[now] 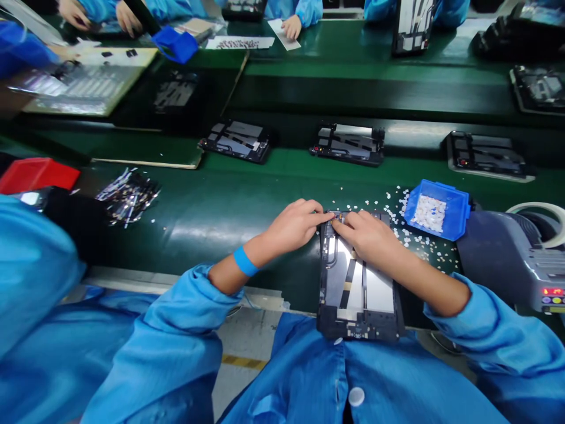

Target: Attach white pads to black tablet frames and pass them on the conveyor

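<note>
An opened tablet point(378, 288), its inner parts, flat cables and silvery battery area bare, lies at the table's near edge in front of me. Over its far left corner my left hand point(296, 227) is closed, with curled fingers and the foremost fingertip touching the tablet. My right hand point(369, 235), also closed, rests over the tablet's far edge, its fingertips close to those of the left. Whatever sits between the fingertips is too small to make out. Beside the right hand stands a blue bin point(461, 209) of small white pieces, with many more scattered around it.
Several opened tablets point(348, 144) lie in a row beyond my hands. At right are a grey tape dispenser point(494, 253) and a tape roll point(541, 215). A strip pile point(129, 197) and a red bin point(42, 172) lie left. A co-worker's sleeve point(30, 253) is close; others sit opposite.
</note>
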`<state>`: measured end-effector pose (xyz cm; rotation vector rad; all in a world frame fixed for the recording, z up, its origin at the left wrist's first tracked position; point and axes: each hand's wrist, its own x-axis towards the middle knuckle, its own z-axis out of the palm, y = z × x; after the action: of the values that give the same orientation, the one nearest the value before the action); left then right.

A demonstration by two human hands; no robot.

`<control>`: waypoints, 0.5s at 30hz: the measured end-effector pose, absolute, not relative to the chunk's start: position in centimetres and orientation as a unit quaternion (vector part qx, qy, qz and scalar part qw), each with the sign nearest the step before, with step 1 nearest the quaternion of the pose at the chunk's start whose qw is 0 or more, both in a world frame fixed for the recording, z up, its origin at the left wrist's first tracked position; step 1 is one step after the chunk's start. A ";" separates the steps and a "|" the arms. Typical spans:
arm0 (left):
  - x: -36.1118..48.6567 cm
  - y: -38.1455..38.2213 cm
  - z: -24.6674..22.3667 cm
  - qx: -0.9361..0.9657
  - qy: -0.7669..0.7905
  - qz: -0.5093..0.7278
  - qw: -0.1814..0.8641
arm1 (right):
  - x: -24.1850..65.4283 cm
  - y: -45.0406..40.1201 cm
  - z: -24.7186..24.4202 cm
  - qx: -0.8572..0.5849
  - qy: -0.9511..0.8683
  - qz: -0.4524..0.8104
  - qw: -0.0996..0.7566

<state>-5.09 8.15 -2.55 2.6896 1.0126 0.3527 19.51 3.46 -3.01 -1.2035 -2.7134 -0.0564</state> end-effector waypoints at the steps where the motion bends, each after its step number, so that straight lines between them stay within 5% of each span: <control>1: -5.0 8.0 -2.3 0.924 0.350 0.109 0.111 | 19.3 3.5 -2.8 -0.402 -0.912 -0.027 0.080; 4: -4.6 7.2 -1.4 0.928 0.361 0.069 0.064 | 19.8 3.6 -2.2 -0.393 -0.913 0.004 0.114; 9: -4.0 6.1 -0.5 0.929 0.367 0.042 0.034 | 24.5 0.1 -0.2 -0.478 -0.809 0.070 0.335; 15: -2.3 6.8 -0.1 0.902 0.410 0.110 0.085 | 29.9 -8.9 1.3 -0.578 -0.718 0.118 0.369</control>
<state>-2.31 6.78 -0.12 2.6880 1.2216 0.3271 29.93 -8.93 1.28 -1.4847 -1.8423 0.3034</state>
